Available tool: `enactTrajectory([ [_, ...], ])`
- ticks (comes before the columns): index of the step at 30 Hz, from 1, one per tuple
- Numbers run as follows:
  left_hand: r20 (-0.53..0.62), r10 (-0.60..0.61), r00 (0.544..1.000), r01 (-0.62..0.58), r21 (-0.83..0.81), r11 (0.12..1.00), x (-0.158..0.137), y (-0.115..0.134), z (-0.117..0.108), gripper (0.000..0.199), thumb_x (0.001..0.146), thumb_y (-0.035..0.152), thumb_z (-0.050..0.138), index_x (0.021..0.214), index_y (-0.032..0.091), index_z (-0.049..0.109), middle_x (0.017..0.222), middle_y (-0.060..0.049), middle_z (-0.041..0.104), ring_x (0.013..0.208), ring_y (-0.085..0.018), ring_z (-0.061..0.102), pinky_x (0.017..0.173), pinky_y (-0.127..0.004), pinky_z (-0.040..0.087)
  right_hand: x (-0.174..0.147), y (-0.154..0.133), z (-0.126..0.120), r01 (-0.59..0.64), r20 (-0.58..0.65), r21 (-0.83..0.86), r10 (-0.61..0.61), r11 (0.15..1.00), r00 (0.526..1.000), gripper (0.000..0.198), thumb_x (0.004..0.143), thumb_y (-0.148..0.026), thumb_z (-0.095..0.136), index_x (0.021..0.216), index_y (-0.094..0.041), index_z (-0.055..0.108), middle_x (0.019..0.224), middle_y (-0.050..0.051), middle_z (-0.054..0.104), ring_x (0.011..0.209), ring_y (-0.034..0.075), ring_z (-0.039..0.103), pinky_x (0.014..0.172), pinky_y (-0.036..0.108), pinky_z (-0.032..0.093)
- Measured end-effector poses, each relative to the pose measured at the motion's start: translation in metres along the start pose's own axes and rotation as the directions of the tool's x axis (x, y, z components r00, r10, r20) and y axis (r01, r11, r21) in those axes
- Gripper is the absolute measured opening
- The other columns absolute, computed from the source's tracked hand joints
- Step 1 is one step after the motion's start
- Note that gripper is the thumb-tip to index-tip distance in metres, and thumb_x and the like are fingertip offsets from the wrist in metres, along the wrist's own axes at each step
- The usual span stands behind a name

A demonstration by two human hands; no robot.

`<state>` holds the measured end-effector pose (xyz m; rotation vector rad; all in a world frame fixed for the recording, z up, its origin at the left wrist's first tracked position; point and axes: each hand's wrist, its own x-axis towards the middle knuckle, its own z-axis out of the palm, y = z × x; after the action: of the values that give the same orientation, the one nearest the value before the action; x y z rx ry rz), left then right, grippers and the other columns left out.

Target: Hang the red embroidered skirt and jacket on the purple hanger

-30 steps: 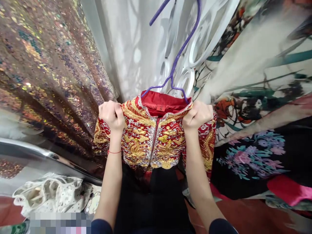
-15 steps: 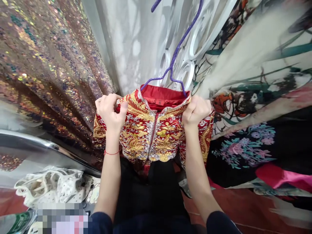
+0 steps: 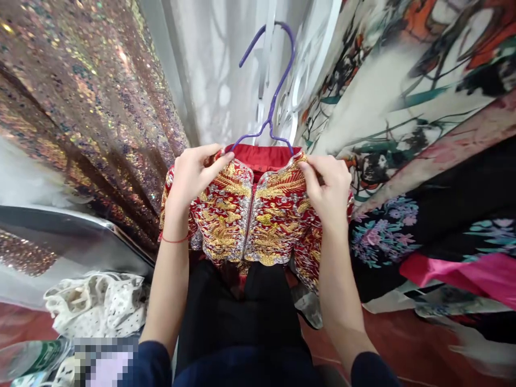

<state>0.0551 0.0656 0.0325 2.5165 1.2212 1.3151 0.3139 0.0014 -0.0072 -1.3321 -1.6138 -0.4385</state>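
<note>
A small red jacket with gold and silver embroidery hangs in front of me on a purple hanger. Its front is closed down the middle, and the red lining shows inside the stand-up collar. My left hand pinches the jacket at the collar and shoulder on the left side. On the other side, my right hand grips the matching collar and shoulder edge, thumb in front. The hanger's arms are mostly hidden within the jacket; its hook stands up in the open.
Sequinned fabric hangs at the left, patterned fabric at the right. Behind the hanger is a white scrollwork frame. Dotted white cloth and a plastic bottle lie at lower left. Black floral cloth hangs at right.
Both hands have shifted from fists on the shoulders inward to pinches by the collar. The hanger hook has come lower and leftward in view.
</note>
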Motion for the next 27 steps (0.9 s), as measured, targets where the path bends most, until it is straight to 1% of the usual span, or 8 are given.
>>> enactTrajectory([
  [3, -0.067, -0.007, 0.998, 0.003, -0.059, 0.998, -0.007, -0.007, 0.005, 0.046, 0.098, 0.047, 0.049, 0.060, 0.022, 0.040, 0.058, 0.003, 0.034, 0.056, -0.013, 0.030, 0.058, -0.031, 0.025, -0.006, 0.002, 0.007, -0.029, -0.084, -0.010, 0.028, 1.000, 0.996, 0.037, 0.103, -0.045, 0.040, 0.093, -0.023, 0.068, 0.089, 0.005, 0.074, 0.082, 0.019, 0.066, 0.079, 0.036, 0.044],
  [7, -0.058, 0.007, 0.998, -0.008, -0.020, 1.000, -0.018, -0.013, 0.016, 0.038, 0.097, 0.053, 0.049, 0.075, 0.022, 0.054, 0.066, 0.001, 0.050, 0.063, -0.014, 0.044, 0.066, -0.030, 0.035, -0.024, 0.001, 0.014, -0.008, -0.211, 0.128, 0.035, 0.992, 0.977, 0.026, 0.100, -0.035, 0.045, 0.099, -0.024, 0.069, 0.100, 0.006, 0.073, 0.097, 0.022, 0.069, 0.088, 0.041, 0.050],
  [11, -0.178, 0.005, 0.984, 0.016, 0.119, 0.993, -0.028, -0.011, 0.029, 0.038, 0.095, 0.059, 0.052, 0.091, 0.022, 0.061, 0.081, -0.002, 0.064, 0.077, -0.019, 0.057, 0.080, -0.034, 0.040, -0.056, -0.021, 0.016, -0.066, -0.529, 0.388, 0.281, 0.919, 0.801, 0.019, 0.096, -0.024, 0.051, 0.084, -0.024, 0.066, 0.084, 0.003, 0.068, 0.084, 0.020, 0.069, 0.077, 0.039, 0.056],
  [12, -0.198, 0.004, 0.980, 0.024, 0.139, 0.990, -0.031, -0.010, 0.031, 0.039, 0.096, 0.059, 0.050, 0.093, 0.022, 0.062, 0.084, -0.003, 0.066, 0.080, -0.020, 0.059, 0.081, -0.035, 0.041, -0.064, -0.031, 0.016, -0.123, -0.500, 0.474, 0.382, 0.872, 0.777, 0.018, 0.095, -0.023, 0.052, 0.083, -0.023, 0.066, 0.079, 0.002, 0.066, 0.075, 0.017, 0.068, 0.069, 0.035, 0.055],
  [14, -0.227, 0.002, 0.974, 0.036, 0.165, 0.986, -0.036, -0.006, 0.034, 0.041, 0.098, 0.058, 0.045, 0.096, 0.021, 0.063, 0.088, -0.005, 0.069, 0.083, -0.021, 0.061, 0.083, -0.036, 0.041, -0.077, -0.053, 0.019, -0.272, -0.265, 0.623, 0.525, 0.733, 0.809, 0.014, 0.093, -0.023, 0.054, 0.087, -0.022, 0.067, 0.071, -0.001, 0.064, 0.059, 0.012, 0.062, 0.056, 0.028, 0.050],
  [17, -0.256, 0.005, 0.967, 0.045, 0.188, 0.981, -0.040, -0.002, 0.035, 0.041, 0.099, 0.056, 0.044, 0.098, 0.020, 0.063, 0.090, -0.005, 0.070, 0.084, -0.022, 0.062, 0.084, -0.036, 0.041, -0.087, -0.081, 0.028, -0.437, 0.068, 0.714, 0.568, 0.546, 0.820, 0.014, 0.091, -0.025, 0.055, 0.089, -0.019, 0.068, 0.065, -0.003, 0.064, 0.049, 0.009, 0.058, 0.051, 0.024, 0.046],
  [24, -0.250, 0.016, 0.968, 0.031, 0.183, 0.983, -0.044, -0.001, 0.035, 0.037, 0.100, 0.053, 0.047, 0.104, 0.020, 0.064, 0.096, -0.006, 0.072, 0.091, -0.022, 0.063, 0.087, -0.035, 0.041, -0.081, -0.096, 0.051, -0.572, 0.295, 0.780, 0.657, 0.253, 0.694, 0.023, 0.081, -0.037, 0.064, 0.089, -0.016, 0.068, 0.062, -0.003, 0.066, 0.043, 0.008, 0.053, 0.047, 0.022, 0.043],
  [27, -0.248, 0.004, 0.969, 0.043, 0.182, 0.982, -0.047, 0.001, 0.035, 0.039, 0.100, 0.053, 0.045, 0.105, 0.019, 0.064, 0.097, -0.007, 0.072, 0.092, -0.022, 0.063, 0.088, -0.036, 0.041, -0.075, -0.099, 0.055, -0.598, 0.357, 0.781, 0.659, 0.179, 0.663, 0.027, 0.077, -0.042, 0.069, 0.084, -0.016, 0.066, 0.061, -0.002, 0.066, 0.041, 0.007, 0.053, 0.046, 0.022, 0.041],
])
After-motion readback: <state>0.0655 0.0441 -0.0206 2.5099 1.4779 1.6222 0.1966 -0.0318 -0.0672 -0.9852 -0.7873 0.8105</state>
